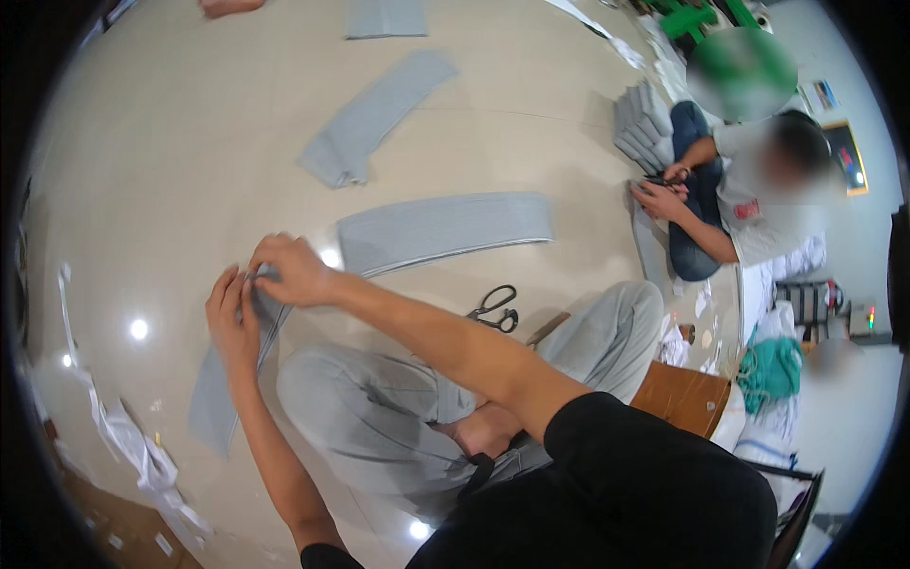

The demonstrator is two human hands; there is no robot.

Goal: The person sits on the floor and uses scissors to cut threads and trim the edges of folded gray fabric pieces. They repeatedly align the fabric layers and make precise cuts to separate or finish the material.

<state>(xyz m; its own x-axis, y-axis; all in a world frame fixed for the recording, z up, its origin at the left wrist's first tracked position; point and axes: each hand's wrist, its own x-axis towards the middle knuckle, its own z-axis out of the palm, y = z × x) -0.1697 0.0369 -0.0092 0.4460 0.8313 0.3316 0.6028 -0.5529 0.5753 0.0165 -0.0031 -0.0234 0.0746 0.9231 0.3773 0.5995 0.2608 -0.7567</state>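
My left hand (233,322) and my right hand (292,270) meet over the floor at the left. Their fingers are pinched on the upper end of a grey fabric strip (216,398), which hangs or lies down past my left forearm. The exact grip is partly hidden by the fingers. A wider folded grey fabric piece (445,228) lies flat just right of my right hand. Black-handled scissors (497,311) rest on the floor beyond my right forearm, their blades mostly out of sight.
Two more grey fabric pieces (374,119) (386,17) lie farther off. At the right a seated person (758,190) handles a grey strip beside a stack of folded grey pieces (643,126). White scraps (142,455) trail along the left floor; a brown board (681,396) stands at the right.
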